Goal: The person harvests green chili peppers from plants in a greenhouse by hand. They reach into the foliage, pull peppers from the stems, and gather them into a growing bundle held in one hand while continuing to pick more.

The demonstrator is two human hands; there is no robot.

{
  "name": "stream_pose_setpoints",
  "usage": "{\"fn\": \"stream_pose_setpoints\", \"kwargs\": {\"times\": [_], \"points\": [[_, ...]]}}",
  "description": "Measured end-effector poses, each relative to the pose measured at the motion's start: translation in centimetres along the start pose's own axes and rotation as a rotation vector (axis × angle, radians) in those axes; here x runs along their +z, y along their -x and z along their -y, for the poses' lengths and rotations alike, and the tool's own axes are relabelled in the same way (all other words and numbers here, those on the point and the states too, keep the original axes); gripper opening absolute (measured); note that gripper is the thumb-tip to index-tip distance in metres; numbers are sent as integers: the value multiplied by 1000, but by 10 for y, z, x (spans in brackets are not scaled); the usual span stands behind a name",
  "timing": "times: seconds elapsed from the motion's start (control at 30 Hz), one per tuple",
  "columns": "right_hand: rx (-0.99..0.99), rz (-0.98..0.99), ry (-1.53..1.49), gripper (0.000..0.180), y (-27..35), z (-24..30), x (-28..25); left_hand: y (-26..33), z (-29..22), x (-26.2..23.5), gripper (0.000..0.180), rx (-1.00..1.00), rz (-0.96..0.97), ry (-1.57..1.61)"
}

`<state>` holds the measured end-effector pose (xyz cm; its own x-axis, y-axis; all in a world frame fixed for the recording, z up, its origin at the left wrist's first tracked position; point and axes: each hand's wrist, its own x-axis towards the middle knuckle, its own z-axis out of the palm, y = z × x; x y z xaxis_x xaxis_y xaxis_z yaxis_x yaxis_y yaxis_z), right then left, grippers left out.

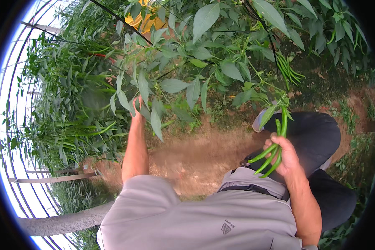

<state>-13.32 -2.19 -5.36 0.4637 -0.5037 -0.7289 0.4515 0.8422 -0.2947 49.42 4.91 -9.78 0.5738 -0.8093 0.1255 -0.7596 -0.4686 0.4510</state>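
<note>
Long green chili peppers (pixel 262 154), several of them, are bunched in my right hand (pixel 286 156), which is closed around them in front of my bent knee. Their tips stick out to the lower left, and a couple of ends rise above the fist toward a leafy pepper stem (pixel 275 88). My left hand (pixel 137 106) reaches up into the foliage on the left. Leaves (pixel 143 85) cover most of its fingers, so whether it grips anything is hidden. A cluster of hanging green peppers (pixel 288 71) shows farther up on the right.
Dense pepper plants (pixel 75 96) stand along the left, with more peppers (pixel 98 132) among them. Dark strings (pixel 123 21) run through the foliage. Something yellow (pixel 146 18) shows at the far side. Bare soil (pixel 191 154) lies between the rows. A grey curved post (pixel 71 220) is at lower left.
</note>
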Motion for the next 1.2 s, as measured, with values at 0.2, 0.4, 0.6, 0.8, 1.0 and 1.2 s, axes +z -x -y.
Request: {"fn": "stream_pose_setpoints", "kwargs": {"times": [0.2, 0.4, 0.6, 0.8, 1.0, 1.2], "points": [[-90, -17, -12, 15, 14, 14, 1, 98, -60, 90, 21, -690, 203, 913], [-277, 15, -153, 21, 68, 65, -21, 100, -226, 181, 25, -358, 529, 654], [-580, -251, -82, 28, 143, 138, -72, 100, -387, 262, 31, 673, 522, 301], [-766, -463, -187, 26, 175, 160, -125, 65, -498, 344, 34, 374, 459, 496], [-689, -540, -90, 36, 160, 159, -141, 4, -544, 455, 27, 18, 598, 750], [-554, -623, -46, 38, 167, 181, -170, -48, -513, 560, 26, -229, 632, 603]]}}
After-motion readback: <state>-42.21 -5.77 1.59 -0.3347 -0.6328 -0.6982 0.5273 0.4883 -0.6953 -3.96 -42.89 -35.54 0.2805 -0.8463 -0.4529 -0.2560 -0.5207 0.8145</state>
